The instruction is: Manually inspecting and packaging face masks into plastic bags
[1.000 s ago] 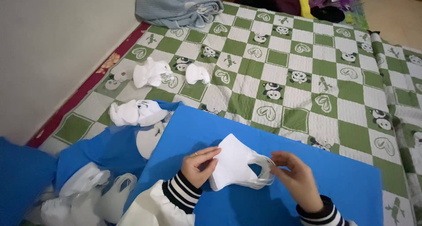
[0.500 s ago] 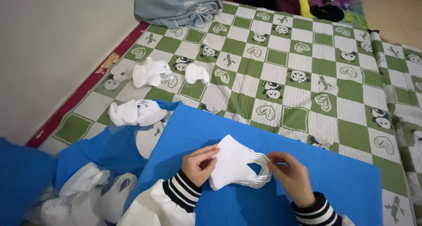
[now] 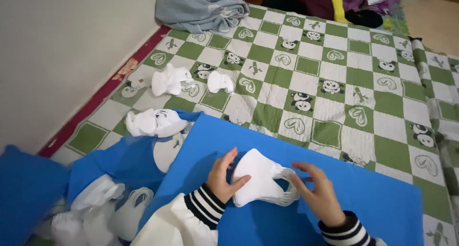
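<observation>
A stack of white face masks (image 3: 258, 176) lies on a blue board (image 3: 373, 203) in front of me. My left hand (image 3: 225, 176) grips the stack's left side, thumb on top. My right hand (image 3: 319, 193) pinches the white ear loops (image 3: 287, 193) at the stack's right end. Both wrists wear black-and-white striped cuffs under a white sleeve.
The board rests on a green-and-white checked blanket (image 3: 334, 83) with panda prints. Bundles of white masks (image 3: 169, 79) (image 3: 220, 82) (image 3: 155, 122) lie at the left. A blue bag (image 3: 119, 164) with more masks (image 3: 103, 203) sits by my left arm. A grey garment (image 3: 198, 9) lies near the wall.
My right hand has slid a little left along the ear loops, and the mask stack has settled lower onto the board. The left hand keeps its grip.
</observation>
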